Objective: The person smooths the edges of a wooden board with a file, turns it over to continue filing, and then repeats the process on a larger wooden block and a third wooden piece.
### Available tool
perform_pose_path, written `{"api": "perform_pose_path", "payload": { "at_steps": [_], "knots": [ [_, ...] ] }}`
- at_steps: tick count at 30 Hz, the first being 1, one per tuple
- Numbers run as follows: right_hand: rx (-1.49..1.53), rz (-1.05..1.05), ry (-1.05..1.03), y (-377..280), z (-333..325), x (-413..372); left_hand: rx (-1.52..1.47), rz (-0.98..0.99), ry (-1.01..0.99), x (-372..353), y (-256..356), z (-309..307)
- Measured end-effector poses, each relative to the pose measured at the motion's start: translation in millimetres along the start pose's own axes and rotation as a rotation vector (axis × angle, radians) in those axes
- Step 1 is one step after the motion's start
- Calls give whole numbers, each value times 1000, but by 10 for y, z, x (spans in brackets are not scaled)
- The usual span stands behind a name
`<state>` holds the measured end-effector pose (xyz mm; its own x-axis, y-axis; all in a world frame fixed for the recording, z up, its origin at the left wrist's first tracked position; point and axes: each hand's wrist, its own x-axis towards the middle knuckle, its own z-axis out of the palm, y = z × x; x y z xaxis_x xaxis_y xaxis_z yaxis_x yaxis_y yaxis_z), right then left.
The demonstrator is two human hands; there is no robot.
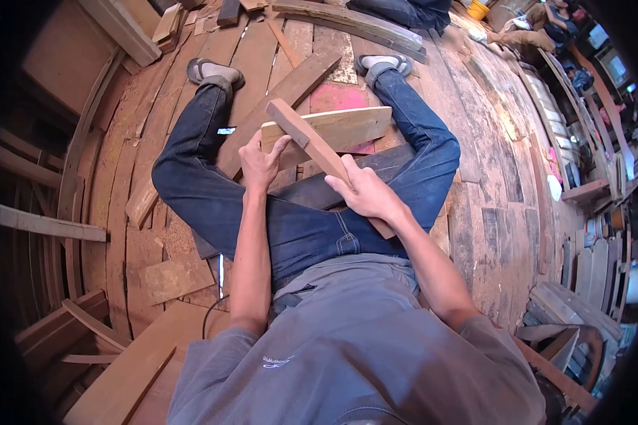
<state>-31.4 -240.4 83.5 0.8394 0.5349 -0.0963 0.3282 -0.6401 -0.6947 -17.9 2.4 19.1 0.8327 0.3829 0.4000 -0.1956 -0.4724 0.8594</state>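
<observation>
My right hand [368,190] is wrapped round a reddish-brown wooden stick [319,152], which slants from near my lap up and away to the left. Its far part crosses over a pale wooden board [358,127] standing on edge between my legs. At the board's left end my left hand [260,161] grips it, thumb on the near side and fingers mostly hidden behind. Beneath the board lie a long brown beam [283,106] and a dark plank [386,163].
Worn floorboards [485,234] surround me, dusted with sawdust. Loose planks [347,28] lie past my feet, and a flat board [131,368] is at lower left. Stacked timber [574,312] stands on the right. Another person [545,32] sits at the far right.
</observation>
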Motion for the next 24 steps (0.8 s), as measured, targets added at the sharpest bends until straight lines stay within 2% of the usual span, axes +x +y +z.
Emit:
{"api": "perform_pose_path", "payload": {
  "at_steps": [2,5,8,9,12,16,20,22,24],
  "knots": [
    [-16,6,19,171,-145,12,16,51,-16,0,25,-11],
    [-80,241,90,797,-262,152,88,104,-24,28,19,-32],
    [-27,183,110,813,-422,33,34,142,-63,50,-11,-39],
    [-20,241,89,648,-483,-45,26,136,-80,46,-28,-36],
    [257,319,-53,317,-599,-239,29,117,-79,50,9,-56],
    [47,-70,150,617,-383,-235,22,168,-63,80,77,-129],
    [187,1,203,489,-323,-188,103,306,-57,67,240,-197],
    [138,-71,239,300,-325,-178,182,425,-74,70,365,-202],
    [131,-107,179,89,-324,-183,146,425,-111,67,321,-161]
  ]
}}
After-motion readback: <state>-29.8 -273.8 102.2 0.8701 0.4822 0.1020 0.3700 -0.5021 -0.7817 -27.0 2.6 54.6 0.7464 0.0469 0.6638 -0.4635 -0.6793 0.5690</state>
